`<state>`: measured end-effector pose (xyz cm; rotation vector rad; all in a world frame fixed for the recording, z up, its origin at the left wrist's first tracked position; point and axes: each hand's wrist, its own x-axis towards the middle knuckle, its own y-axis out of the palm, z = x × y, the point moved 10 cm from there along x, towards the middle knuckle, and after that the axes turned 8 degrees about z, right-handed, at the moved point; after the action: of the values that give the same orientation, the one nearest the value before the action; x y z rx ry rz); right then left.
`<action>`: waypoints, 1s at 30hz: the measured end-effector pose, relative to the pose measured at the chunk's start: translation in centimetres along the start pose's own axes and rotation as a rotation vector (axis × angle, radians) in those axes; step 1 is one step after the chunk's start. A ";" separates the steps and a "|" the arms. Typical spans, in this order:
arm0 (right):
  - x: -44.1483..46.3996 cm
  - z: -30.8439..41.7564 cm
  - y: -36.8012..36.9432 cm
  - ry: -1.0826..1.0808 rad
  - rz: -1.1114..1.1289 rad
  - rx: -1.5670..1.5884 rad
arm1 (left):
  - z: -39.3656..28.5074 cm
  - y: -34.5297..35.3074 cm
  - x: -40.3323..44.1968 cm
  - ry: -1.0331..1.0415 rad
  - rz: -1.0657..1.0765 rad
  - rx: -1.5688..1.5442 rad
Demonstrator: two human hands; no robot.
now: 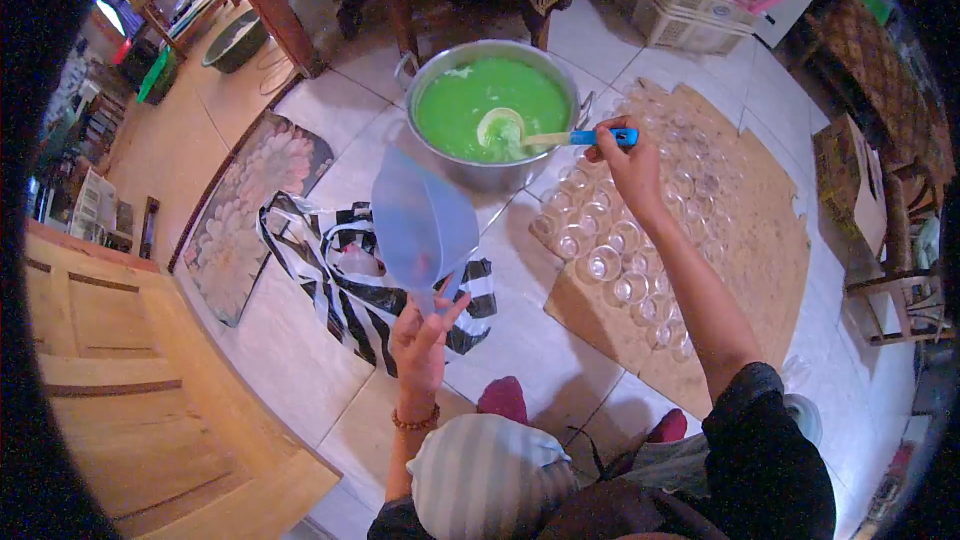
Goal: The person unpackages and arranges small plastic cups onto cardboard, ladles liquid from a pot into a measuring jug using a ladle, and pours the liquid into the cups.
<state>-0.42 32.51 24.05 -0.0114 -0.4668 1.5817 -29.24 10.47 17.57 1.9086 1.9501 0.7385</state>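
My right fingers (617,145) closed around the blue handle of a ladle (500,128); its bowl sits in green liquid (545,100), inside a two-handled metal pot (480,175) on the tiled floor (510,285). My left fingers (428,325) hold a translucent blue funnel-shaped vessel (420,225) by its narrow lower end, wide part uppermost, tilted. Vessel is over a black-and-white striped plastic bag (380,330), left of and nearer me than the pot. Many clear cups (625,240) stand close together on brown cardboard (765,270), right of the pot.
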 end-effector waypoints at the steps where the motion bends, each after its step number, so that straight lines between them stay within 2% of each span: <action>1: 0.4 -0.7 0.0 -0.012 -0.009 0.044 | 0.4 -0.6 0.0 -0.009 -0.003 0.026; 3: 1.0 -1.0 0.1 -0.034 -0.021 0.129 | 0.2 -0.6 -0.2 0.005 -0.011 0.026; 6: 1.7 0.0 0.5 -0.028 0.045 0.029 | -0.5 0.3 -0.2 0.043 -0.013 -0.021; 9: 1.0 5.8 1.7 -0.351 0.075 -0.465 | -0.4 0.3 -0.1 0.035 -0.013 -0.020; 12: 0.4 7.4 3.3 -0.540 0.179 -0.573 | -0.3 0.3 0.1 0.029 -0.026 -0.025; 15: -0.7 9.1 3.5 -0.624 0.220 -0.616 | -0.2 0.2 0.3 0.028 -0.051 -0.027; 18: -1.3 10.4 1.8 -0.656 0.162 -0.526 | -0.2 -0.2 0.3 0.033 -0.038 -0.004; 23: -0.5 6.3 -0.3 -0.248 0.200 -0.334 | -0.8 -0.1 0.5 0.004 -0.025 -0.118; 25: -0.2 4.4 -0.3 -0.105 0.194 -0.247 | -0.7 -0.7 0.6 -0.067 -0.111 -0.058; 27: 0.2 2.6 -0.4 0.007 0.150 -0.138 | -1.4 -0.7 0.9 -0.080 -0.127 0.036; 30: 2.0 -0.3 0.6 0.021 0.148 -0.079 | -3.4 0.2 1.7 -0.020 -0.074 0.120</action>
<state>-1.04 34.46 24.16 -0.1251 -0.5218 1.7055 -31.03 11.66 20.68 1.8907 2.0835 0.5929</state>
